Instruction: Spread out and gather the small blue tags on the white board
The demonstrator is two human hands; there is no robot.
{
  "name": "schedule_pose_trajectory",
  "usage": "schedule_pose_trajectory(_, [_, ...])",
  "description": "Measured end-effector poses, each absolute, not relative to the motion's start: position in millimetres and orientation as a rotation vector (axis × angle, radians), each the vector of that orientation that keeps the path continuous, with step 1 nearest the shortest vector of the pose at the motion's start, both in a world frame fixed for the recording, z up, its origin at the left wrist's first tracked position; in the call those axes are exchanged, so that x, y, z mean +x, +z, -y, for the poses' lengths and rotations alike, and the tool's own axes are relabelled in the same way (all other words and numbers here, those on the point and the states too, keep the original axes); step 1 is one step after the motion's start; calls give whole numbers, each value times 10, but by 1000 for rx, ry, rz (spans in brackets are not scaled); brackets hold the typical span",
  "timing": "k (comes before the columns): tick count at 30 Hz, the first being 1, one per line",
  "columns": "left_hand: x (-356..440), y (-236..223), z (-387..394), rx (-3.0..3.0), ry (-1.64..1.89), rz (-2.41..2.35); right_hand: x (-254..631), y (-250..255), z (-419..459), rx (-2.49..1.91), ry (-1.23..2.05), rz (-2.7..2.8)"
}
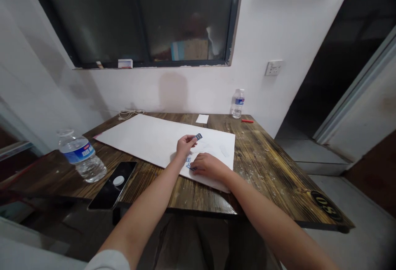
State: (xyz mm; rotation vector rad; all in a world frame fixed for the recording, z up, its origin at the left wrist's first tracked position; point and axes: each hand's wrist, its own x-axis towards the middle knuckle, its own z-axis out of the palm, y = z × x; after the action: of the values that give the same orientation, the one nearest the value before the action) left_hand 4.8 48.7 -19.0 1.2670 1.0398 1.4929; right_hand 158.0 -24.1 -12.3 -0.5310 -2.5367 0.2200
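Observation:
My left hand (183, 146) is raised a little above the white board (148, 136), its thumb and fingers pinching a small dark blue rectangular piece (199, 136) with a greyish middle. Lower on the board, my right hand (210, 166) rests palm down with bent fingers. Another small blue piece (191, 166) pokes out at its fingertips, partly covered by them. Just above that piece lie small blue-outlined rectangles (188, 159); whether they are loose or drawn cannot be told. Faint pencil-like lines (216, 148) show on the board beyond my right hand.
The board lies on a dark wooden table (262, 171). At left stand a water bottle (82, 154) and a phone (113, 185) with a white round object (118, 180) on it. Farther back are a paper square (202, 119), second bottle (238, 104), red stick (247, 121) and cable (131, 114).

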Motion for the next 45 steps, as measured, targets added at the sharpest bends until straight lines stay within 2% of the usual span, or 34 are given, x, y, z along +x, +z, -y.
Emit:
schedule_pose_trajectory(18, [80,-145,-442,1321,1430,-1038,1561,-181,243,-647,132,2496])
schedule_pose_trajectory(28, [114,-94,-337,1399,1258,-940,1831,-97,88,-1042,-213,1848])
schedule_pose_trajectory(45, [147,-43,-269,1297,1144,-881,1863,-100,89,-1204,-332,1899])
